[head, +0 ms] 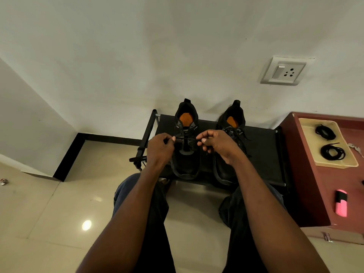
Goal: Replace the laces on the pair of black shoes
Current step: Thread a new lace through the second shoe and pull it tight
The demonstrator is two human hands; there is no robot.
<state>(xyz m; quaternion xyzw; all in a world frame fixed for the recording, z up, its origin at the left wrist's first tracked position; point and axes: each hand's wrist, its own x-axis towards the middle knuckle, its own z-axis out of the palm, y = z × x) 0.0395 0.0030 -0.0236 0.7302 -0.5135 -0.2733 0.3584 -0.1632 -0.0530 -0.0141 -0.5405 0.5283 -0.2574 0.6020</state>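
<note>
Pinching a black lace (185, 138) taut between them, the left hand (159, 147) and right hand (215, 143) work over the left shoe (186, 164) on the black rack (262, 146); the right shoe (226, 170) sits just beside, spare laces (332, 152) in the tray (309, 134) at right.

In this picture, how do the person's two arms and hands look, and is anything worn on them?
Both forearms are bare up to the frame's bottom edge: no sleeves show. The left hand and the right hand carry no gloves, and I see no ring, watch or bracelet. Below the arms, the legs wear dark trousers.
</note>
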